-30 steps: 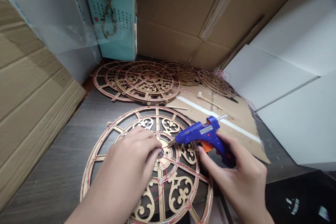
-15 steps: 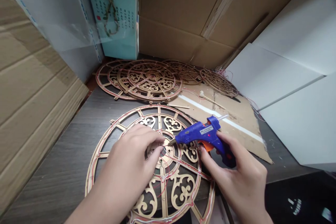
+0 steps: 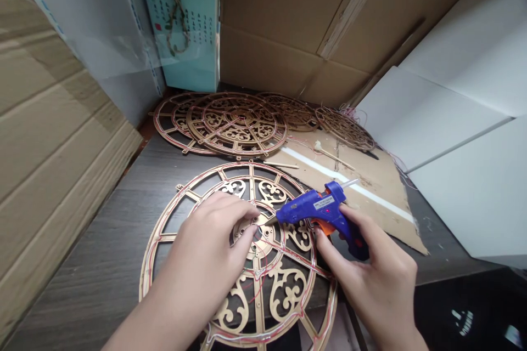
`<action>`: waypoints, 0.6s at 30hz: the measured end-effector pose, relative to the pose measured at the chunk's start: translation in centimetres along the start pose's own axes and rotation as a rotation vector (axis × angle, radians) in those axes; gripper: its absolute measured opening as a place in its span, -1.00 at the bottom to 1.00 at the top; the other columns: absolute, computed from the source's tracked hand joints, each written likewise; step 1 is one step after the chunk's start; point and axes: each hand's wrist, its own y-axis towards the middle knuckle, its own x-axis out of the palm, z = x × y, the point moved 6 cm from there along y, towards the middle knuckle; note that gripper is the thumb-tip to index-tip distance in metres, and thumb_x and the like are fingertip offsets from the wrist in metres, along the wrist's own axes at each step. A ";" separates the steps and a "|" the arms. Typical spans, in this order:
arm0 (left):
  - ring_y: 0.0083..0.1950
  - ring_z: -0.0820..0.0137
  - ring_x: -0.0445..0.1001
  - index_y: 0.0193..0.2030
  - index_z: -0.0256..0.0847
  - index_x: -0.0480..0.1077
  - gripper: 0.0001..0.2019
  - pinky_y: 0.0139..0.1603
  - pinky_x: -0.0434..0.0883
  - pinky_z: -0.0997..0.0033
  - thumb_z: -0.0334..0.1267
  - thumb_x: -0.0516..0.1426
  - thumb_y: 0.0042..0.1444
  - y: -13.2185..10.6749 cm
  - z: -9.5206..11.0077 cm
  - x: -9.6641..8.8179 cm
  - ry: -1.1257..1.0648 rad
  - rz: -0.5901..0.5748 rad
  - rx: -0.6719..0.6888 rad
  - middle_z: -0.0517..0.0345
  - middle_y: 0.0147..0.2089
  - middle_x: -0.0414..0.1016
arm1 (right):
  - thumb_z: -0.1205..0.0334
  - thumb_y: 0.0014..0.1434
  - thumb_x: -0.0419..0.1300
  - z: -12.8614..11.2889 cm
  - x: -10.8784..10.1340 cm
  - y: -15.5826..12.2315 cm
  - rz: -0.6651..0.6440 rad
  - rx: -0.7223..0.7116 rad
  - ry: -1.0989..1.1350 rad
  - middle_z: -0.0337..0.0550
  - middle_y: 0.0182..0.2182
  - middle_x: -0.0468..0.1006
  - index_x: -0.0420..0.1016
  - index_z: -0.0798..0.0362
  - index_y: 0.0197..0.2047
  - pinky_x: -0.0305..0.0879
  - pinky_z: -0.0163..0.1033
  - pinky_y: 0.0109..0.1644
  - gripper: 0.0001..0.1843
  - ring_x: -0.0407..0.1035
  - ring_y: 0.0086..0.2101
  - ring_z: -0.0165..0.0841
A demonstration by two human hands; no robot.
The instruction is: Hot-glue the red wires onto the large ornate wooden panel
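A round gold openwork frame with scroll ornaments lies in front of me, red wire running along its rings and spokes. My right hand is closed around a blue hot glue gun with an orange trigger and a clear glue stick at its back. The nozzle points left at the frame's hub. Over the hub, my left hand pinches a thin red wire between thumb and fingertips, close to the nozzle tip. That hand and forearm hide the frame's left part.
Several similar round frames lie at the back. A cardboard sheet with a white stripe and a wooden stick is behind the glue gun. Cardboard walls and a light-blue box stand behind; white boxes stand right.
Both hands and the glue gun hold nearly the same pose, with the nozzle still beside the left fingertips. The view has shifted slightly.
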 end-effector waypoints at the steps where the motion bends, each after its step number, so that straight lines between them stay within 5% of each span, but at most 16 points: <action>1: -0.11 0.31 0.47 -0.20 -0.13 0.52 -0.85 -0.06 0.38 0.25 -0.46 0.18 0.16 0.0 0.0 0.0 0.001 -0.003 0.000 0.21 -0.19 0.54 | 0.18 0.23 0.32 0.0 0.0 0.0 -0.001 0.001 -0.003 -0.09 -0.21 0.62 0.50 0.11 0.04 0.52 -0.24 -0.13 -0.67 0.51 -0.35 -0.34; 18: -0.10 0.30 0.45 -0.21 -0.14 0.52 -0.85 -0.06 0.38 0.25 -0.43 0.14 0.21 -0.1 0.1 0.1 -0.011 0.017 0.011 0.17 -0.19 0.54 | 0.16 0.26 0.30 -0.1 -0.3 -0.3 -0.003 0.013 0.007 -0.10 -0.24 0.62 0.51 0.09 0.02 0.52 -0.24 -0.16 -0.70 0.51 -0.39 -0.33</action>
